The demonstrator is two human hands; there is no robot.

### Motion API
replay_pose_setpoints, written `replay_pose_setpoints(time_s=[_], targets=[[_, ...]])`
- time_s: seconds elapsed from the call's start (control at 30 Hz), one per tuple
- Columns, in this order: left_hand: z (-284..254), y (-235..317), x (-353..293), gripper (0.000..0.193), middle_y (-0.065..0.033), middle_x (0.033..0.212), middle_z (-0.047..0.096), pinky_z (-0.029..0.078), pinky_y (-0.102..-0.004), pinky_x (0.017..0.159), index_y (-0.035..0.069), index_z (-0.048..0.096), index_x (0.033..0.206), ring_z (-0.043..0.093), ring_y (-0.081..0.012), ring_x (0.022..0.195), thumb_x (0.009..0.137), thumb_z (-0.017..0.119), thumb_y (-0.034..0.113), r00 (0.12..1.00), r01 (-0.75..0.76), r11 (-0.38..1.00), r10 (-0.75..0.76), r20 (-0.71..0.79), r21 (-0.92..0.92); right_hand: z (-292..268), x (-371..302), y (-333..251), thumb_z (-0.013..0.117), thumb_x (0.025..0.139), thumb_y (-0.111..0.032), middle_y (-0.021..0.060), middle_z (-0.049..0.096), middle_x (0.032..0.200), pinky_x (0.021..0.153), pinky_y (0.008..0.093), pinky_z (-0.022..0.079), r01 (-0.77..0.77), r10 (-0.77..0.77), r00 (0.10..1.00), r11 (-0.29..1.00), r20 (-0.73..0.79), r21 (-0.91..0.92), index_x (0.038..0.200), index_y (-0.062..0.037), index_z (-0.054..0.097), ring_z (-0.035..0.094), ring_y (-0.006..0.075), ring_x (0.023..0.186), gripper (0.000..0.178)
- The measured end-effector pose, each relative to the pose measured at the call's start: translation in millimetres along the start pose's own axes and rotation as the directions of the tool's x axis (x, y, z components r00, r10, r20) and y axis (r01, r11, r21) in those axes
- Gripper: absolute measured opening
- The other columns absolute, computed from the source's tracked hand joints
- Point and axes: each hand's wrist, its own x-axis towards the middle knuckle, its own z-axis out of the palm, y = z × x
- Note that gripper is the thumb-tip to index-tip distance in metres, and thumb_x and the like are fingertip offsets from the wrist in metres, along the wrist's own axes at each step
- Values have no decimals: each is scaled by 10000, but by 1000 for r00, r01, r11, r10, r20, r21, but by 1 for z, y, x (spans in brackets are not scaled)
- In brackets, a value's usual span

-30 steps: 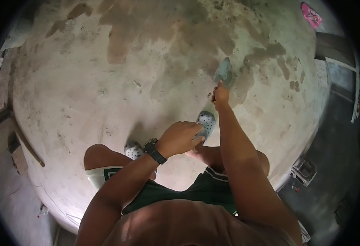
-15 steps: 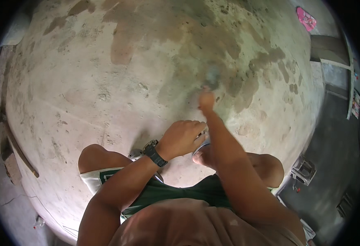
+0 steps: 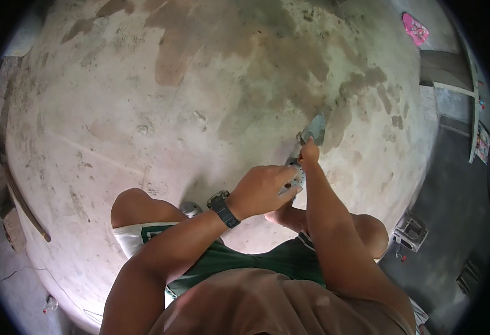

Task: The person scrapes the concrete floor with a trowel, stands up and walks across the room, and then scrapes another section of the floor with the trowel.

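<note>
My right hand is wrapped round the handle of a pointed trowel. Its grey blade rests on or just over the damp patch of the concrete floor; I cannot tell which. My left hand, with a black watch on its wrist, hangs in front of me. Its fingers are bent with the thumb apart, and nothing shows clearly between them. Just beyond the fingertips is the pale, holed clog on my right foot, partly hidden by the hand.
Dark damp patches spread across the far floor. A pink item lies at the far right. A grey hollow block stands by the right edge on a darker, seemingly lower floor. At left lies a long wooden strip.
My right hand has brought the trowel right and nearer to me; its blade is now sharp instead of blurred. My left hand has shifted right, and my right foot has turned or moved.
</note>
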Motion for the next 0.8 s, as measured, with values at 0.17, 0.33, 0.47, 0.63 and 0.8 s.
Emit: replay_pose_setpoints(time_s=[0.17,0.33,0.47,0.63,0.8], targets=[[-1,2,-2,246,-118,858,715,537,-420,700,71,676,1024,689,-310,767,918,736,285,999,-35,997,33,-41,-63,123,-124,61,448,1038,-587,163,604,719,589,473,476,314,-289,949,876,123,-367,878,-20,650,606,323,615,623],[-2,-1,1,259,-78,847,715,519,-378,678,72,705,1051,666,-258,728,918,749,290,996,-52,995,46,-72,-82,98,-182,23,480,1024,-590,215,707,880,724,488,534,413,-329,905,833,270,-367,1027,-2,694,682,375,743,626],[-1,8,7,273,-75,832,704,514,-379,667,83,699,1052,659,-259,715,920,748,317,1000,-25,987,25,-2,-157,31,-91,3,493,1027,-585,85,602,686,431,426,433,202,-205,966,979,158,35,813,-47,604,546,236,466,590],[12,28,18,281,-85,818,699,519,-369,680,66,694,1062,662,-252,716,926,751,306,989,-142,969,132,-61,-203,4,-14,7,478,1028,-592,98,605,663,446,415,492,290,-282,955,953,95,-87,857,-14,593,617,236,510,615],[-20,0,-6,255,-106,807,710,535,-391,688,62,684,1025,692,-282,739,919,750,284,993,-32,988,14,-119,-151,147,-210,20,458,1064,-476,189,686,822,634,506,553,358,-162,915,747,369,-560,1030,0,690,672,320,595,530]])
